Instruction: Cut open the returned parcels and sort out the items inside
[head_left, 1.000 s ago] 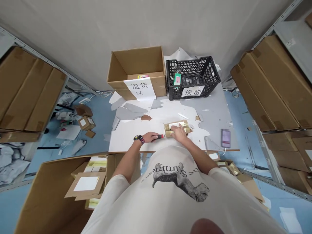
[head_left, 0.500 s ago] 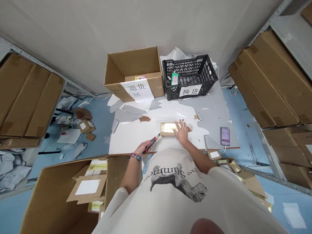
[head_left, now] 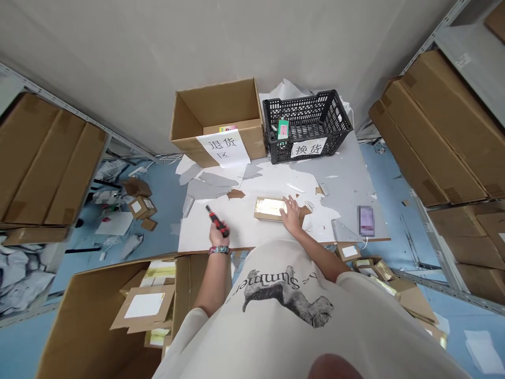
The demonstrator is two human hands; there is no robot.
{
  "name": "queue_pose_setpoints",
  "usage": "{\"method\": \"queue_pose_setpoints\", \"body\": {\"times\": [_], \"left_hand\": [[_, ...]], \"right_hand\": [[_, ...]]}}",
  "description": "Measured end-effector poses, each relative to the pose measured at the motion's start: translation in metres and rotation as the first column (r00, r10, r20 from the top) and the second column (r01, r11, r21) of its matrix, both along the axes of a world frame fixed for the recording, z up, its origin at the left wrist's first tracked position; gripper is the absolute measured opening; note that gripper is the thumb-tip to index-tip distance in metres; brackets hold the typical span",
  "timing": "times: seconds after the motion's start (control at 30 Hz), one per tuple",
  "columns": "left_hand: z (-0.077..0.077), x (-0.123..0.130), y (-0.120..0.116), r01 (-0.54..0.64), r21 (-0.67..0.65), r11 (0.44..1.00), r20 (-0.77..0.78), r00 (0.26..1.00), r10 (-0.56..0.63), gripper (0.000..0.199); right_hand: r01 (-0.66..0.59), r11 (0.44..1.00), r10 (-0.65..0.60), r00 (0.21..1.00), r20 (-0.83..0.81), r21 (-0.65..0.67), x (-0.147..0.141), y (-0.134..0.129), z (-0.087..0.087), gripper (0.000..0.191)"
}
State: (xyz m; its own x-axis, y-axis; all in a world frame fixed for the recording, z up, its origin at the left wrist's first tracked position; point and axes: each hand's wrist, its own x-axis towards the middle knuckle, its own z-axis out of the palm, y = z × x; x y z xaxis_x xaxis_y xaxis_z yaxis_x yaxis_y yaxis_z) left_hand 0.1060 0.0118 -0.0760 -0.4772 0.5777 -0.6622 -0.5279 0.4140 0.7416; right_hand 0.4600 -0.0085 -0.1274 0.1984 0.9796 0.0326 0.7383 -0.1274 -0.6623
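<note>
My left hand (head_left: 218,236) is closed around a red-and-black utility knife (head_left: 216,220), its tip pointing up and to the left, away from the box. A small cardboard box (head_left: 269,207) with shiny yellowish tape lies flat on the worktable (head_left: 244,234). Over the right end of that box is my right hand (head_left: 291,216), thumb at the near side and fingers across the top, gripping it. Whether the tape is cut cannot be made out.
Behind stand a large open carton (head_left: 221,108) with a paper sign and a black plastic crate (head_left: 307,121). A phone (head_left: 366,221) lies at the right on a cable. Torn paper scraps cover the tabletop. An open carton of boxes (head_left: 94,316) stands below left.
My left hand has swung the knife left, away from the box, and turned its tip up-left. The box has shifted slightly left and tilted a little, with my right hand still on it.
</note>
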Motion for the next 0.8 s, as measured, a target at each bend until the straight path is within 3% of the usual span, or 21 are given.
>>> {"method": "queue_pose_setpoints", "body": {"times": [0.07,0.13,0.2,0.3,0.4,0.47,0.53,0.73,0.8], "left_hand": [[-0.005,0.035,-0.003,0.189,0.101,0.977,0.030,0.981,-0.193,0.041],[-0.007,0.060,-0.005,0.405,0.184,0.896,-0.044,0.914,-0.404,0.061],[-0.005,0.070,-0.005,0.542,0.171,0.823,-0.159,0.840,-0.519,0.079],[-0.003,0.063,-0.003,0.578,0.087,0.811,-0.272,0.797,-0.539,0.091],[-0.004,0.045,-0.003,0.575,0.040,0.817,-0.358,0.771,-0.526,0.086],[-0.005,0.031,-0.006,0.627,0.011,0.779,-0.445,0.701,-0.557,0.078],[-0.006,0.019,-0.010,0.718,-0.009,0.696,-0.557,0.574,-0.600,0.071],[0.000,0.002,-0.007,0.945,-0.110,0.307,-0.770,0.114,-0.628,0.052],[0.003,0.006,0.001,0.951,-0.175,0.254,-0.776,0.025,-0.630,0.052]], "right_hand": [[0.014,1.000,-0.014,1.000,0.027,0.016,0.005,-0.003,0.004,0.064],[-0.002,1.000,0.001,0.997,0.074,0.013,0.015,-0.003,0.010,0.062],[-0.071,0.997,0.073,0.986,0.152,-0.021,0.025,0.002,0.019,0.059],[-0.256,0.961,0.276,0.926,0.257,-0.108,0.032,0.021,0.035,0.062],[-0.389,0.895,0.439,0.852,0.284,-0.217,0.024,0.042,0.045,0.070],[-0.413,0.872,0.481,0.823,0.301,-0.264,0.014,0.049,0.046,0.071],[-0.414,0.874,0.481,0.806,0.344,-0.253,0.005,0.048,0.043,0.070],[-0.400,0.902,0.432,0.826,0.362,-0.164,0.001,0.046,0.033,0.056],[-0.400,0.903,0.430,0.847,0.314,-0.158,0.003,0.051,0.031,0.054]]}}
